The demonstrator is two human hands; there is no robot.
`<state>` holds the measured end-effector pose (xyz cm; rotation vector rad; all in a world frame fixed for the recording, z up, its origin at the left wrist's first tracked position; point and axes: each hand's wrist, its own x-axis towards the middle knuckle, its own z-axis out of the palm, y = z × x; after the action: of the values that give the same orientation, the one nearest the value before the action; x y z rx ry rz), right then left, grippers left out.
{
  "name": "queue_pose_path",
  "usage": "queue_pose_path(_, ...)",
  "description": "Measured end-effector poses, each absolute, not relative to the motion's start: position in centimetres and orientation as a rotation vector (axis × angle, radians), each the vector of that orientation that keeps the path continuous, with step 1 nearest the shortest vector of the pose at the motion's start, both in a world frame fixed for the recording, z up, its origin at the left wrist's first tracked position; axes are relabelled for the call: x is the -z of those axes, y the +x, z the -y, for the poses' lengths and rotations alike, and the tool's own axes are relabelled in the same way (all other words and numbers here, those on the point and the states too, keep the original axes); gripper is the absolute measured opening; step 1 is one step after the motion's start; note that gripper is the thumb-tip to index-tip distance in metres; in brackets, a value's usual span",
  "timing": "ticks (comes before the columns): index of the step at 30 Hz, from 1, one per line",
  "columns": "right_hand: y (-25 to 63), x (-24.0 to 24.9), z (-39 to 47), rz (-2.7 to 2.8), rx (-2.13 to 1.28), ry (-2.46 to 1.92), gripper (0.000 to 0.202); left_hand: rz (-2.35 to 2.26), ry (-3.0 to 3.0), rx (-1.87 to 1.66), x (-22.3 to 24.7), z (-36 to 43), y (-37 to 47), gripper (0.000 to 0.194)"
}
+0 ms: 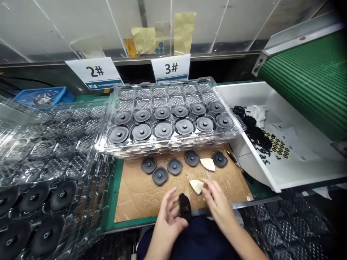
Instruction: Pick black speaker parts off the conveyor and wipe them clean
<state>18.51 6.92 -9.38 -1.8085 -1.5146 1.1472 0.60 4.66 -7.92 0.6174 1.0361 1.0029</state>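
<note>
My left hand (170,213) is closed round a black disc (185,207), tipped on edge above the front of the brown cardboard sheet (130,202). Between the thumb and fingers of my right hand (214,196) is a cream, wedge-shaped pad (196,186), held just to the right of the disc. A second cream pad (208,164) lies flat on the cardboard. Several dark round discs with small hubs, such as this dark disc (174,166), rest in a loose row beyond my hands.
Behind the cardboard, a stacked clear tray (159,142) holds rows of grey discs. More clear trays (59,144) stand at left, near a blue bin (63,95). A white box (271,180) with black scraps and yellow stickers sits at right, below a green ribbed surface (311,72).
</note>
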Motion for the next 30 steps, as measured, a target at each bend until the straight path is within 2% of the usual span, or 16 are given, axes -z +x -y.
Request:
queue_pose_path(3, 19.1, 12.0, -6.9, 1.557, -0.963, -1.901, 0.043, -0.797, 0.096, -0.982, 6.8, -6.4, -0.4, 0.06)
queue_pose_path(5, 18.7, 13.0, -6.7, 1.641, -0.93, -1.84, 0.036, -0.726, 0.004, -1.029, 6.3, -7.0, -1.0, 0.052)
queue_pose_path(8, 18.1, 12.7, -7.1, 1.781, -0.951, -1.659, 0.026, -0.692, 0.005, -1.087, 6.1, -7.1, -1.4, 0.051)
queue_pose_path(14, 16.2, 5.3, -10.6, 1.779, -0.915, -1.514, 0.023, -0.786, 0.141, -1.106, 5.3, -7.3, -0.7, 0.058)
queue_pose_path(16, 14.8, 2.2, -10.8, 1.776, -0.87, -1.365, 0.025, -0.824, 0.179, -1.099, 4.6, -7.5, -0.4, 0.062)
queue_pose_path(19, 13.1, -0.9, -10.2, 1.887, -0.868, -1.098, 0.028, -0.83, 0.177, -1.074, 3.7, -7.7, -0.5, 0.057)
queue_pose_path(22, 12.5, -2.0, -10.0, 2.006, -1.048, -1.054, 0.024, -0.861, 0.176, -1.082, 3.2, -7.7, -0.6, 0.052)
queue_pose_path(27, 12.4, -2.2, -10.6, 1.951, -0.783, -1.079, 0.026, -0.824, 0.219, -1.059, 2.4, -7.6, -0.2, 0.049)
queue_pose_path(30, 13.8, -2.5, -9.7, 2.071, -0.914, -0.929, 0.026, -0.787, 0.181, -1.07, 1.7, -7.7, -0.4, 0.048)
